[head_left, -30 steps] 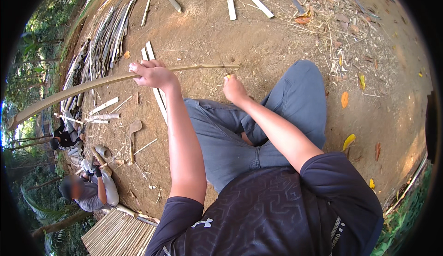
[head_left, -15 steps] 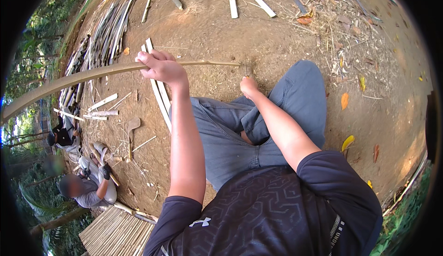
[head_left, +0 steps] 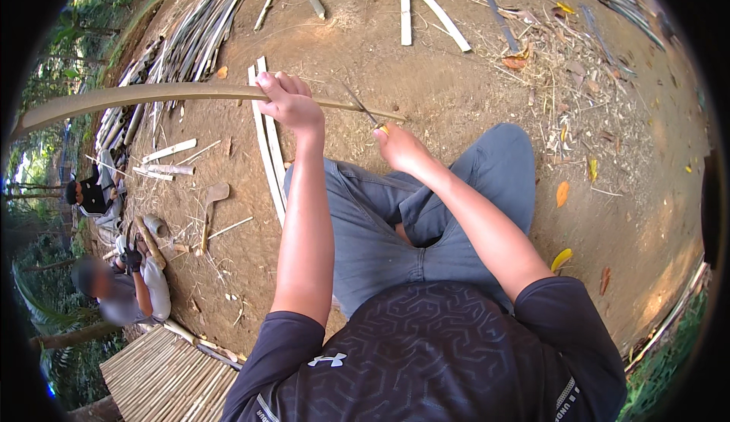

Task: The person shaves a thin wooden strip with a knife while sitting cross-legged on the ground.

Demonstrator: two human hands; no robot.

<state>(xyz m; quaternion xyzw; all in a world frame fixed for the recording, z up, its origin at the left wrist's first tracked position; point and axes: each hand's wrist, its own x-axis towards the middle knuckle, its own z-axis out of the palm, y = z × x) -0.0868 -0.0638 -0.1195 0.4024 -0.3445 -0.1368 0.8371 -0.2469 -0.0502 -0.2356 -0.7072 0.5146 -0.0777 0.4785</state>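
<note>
My left hand (head_left: 292,104) is closed round a long bamboo strip (head_left: 175,93), which bends away to the far left. The strip's thin end sticks out to the right of this fist. My right hand (head_left: 403,148) grips a knife (head_left: 360,106) with a narrow dark blade; a bit of yellow shows at its handle. The blade crosses the strip at a slant near the thin end. Whether it touches or only overlaps it, I cannot tell. Both hands are held out beyond my crossed legs, above bare soil.
Two pale split strips (head_left: 268,144) lie beside my left knee. A hatchet-like tool (head_left: 216,194) rests farther left. Two people (head_left: 141,289) sit at the left, near a slatted bamboo mat (head_left: 171,376). Piled bamboo (head_left: 201,34) lies at the upper left; shavings (head_left: 578,95) litter the right.
My right hand has moved up and left, bringing the knife across the strip. My left hand has shifted slightly right with the strip, whose left end has risen in view.
</note>
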